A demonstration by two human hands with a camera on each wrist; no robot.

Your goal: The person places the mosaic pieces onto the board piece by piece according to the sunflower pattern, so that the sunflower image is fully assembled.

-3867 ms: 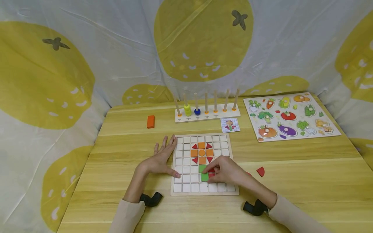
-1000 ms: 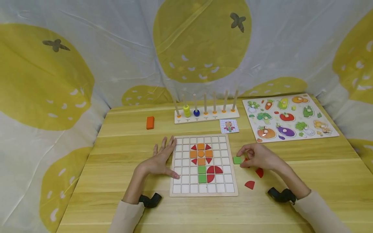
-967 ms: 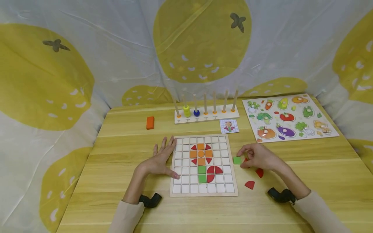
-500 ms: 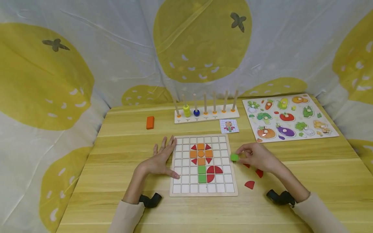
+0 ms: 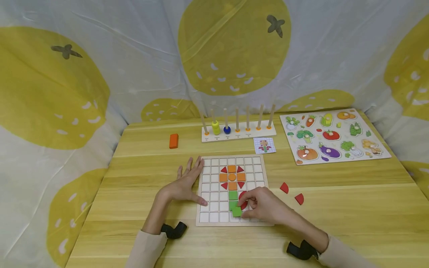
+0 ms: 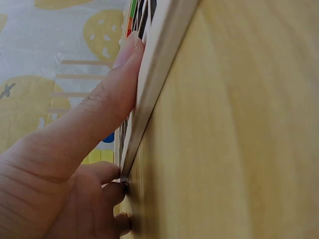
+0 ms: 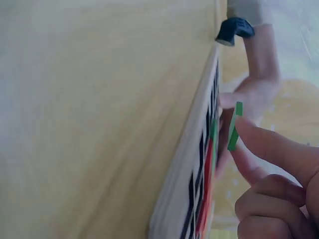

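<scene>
The right hand pinches a small green square by its edges, low in the middle of the frame, just above the bottom rows of the grid board. The square looks thin, light, hard and smooth, so a soft pinch on two sides should hold it. The left hand lies flat with fingers spread, its thumb pressing the board's left edge.

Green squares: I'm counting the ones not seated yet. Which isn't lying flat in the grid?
The green square pinched by the right hand, held tilted above the board; the others lie flat.
</scene>
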